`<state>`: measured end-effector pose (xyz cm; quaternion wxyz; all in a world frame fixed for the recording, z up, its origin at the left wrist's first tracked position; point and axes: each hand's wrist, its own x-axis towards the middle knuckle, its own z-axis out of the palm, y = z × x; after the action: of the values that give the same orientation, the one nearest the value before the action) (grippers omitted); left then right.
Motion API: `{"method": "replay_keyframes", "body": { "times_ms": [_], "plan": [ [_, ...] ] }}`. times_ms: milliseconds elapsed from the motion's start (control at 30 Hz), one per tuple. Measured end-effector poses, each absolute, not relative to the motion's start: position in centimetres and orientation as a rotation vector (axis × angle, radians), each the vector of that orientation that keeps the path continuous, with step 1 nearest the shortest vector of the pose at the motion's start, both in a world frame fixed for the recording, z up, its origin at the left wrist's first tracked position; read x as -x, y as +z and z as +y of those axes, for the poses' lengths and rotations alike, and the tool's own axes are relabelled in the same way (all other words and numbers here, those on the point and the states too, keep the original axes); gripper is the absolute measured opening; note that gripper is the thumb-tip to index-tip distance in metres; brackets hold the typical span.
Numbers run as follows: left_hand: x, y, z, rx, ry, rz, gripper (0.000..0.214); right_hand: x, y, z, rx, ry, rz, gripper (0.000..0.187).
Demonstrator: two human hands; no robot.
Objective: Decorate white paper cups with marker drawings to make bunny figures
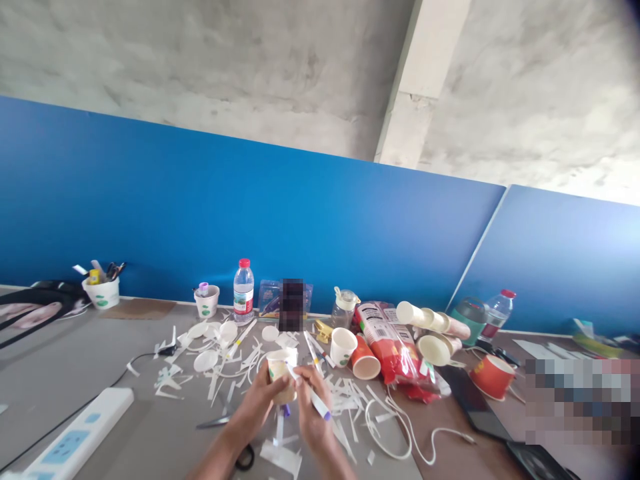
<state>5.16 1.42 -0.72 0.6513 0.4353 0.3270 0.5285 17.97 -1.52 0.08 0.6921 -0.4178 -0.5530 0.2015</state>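
My left hand (263, 399) is wrapped round a white paper cup (278, 363), which it holds tilted above the table. In my right hand (315, 400) is a white marker (320, 405) with a purple end, its tip side at the cup's wall. Just below the cup, a small purple piece (285, 409) shows, perhaps a cap. Scissors (214, 423) lie partly under my left forearm. Cut strips of white paper (345, 397) are scattered around both hands.
A water bottle (244, 297) and a dark pixelated upright object (292, 307) stand behind. To the right are a white cup (343, 347), an orange cup (366, 358), a red package (390, 340) and a white cable (410, 427). At left lies a power strip (80, 433).
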Motion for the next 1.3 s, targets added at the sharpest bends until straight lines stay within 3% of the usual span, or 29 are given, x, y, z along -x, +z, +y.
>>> {"method": "replay_keyframes", "body": {
  "times_ms": [733, 1300],
  "plan": [
    [-4.9, -1.7, 1.6, -0.933, 1.213, 0.718, 0.057, -18.4, 0.1, -1.2, 0.952, 0.483, -1.174, 0.054],
    [-4.9, -1.1, 1.4, -0.927, 1.213, 0.702, 0.057, -18.4, 0.0, -1.1, 0.991, 0.533, -1.140, 0.043]
  ]
}}
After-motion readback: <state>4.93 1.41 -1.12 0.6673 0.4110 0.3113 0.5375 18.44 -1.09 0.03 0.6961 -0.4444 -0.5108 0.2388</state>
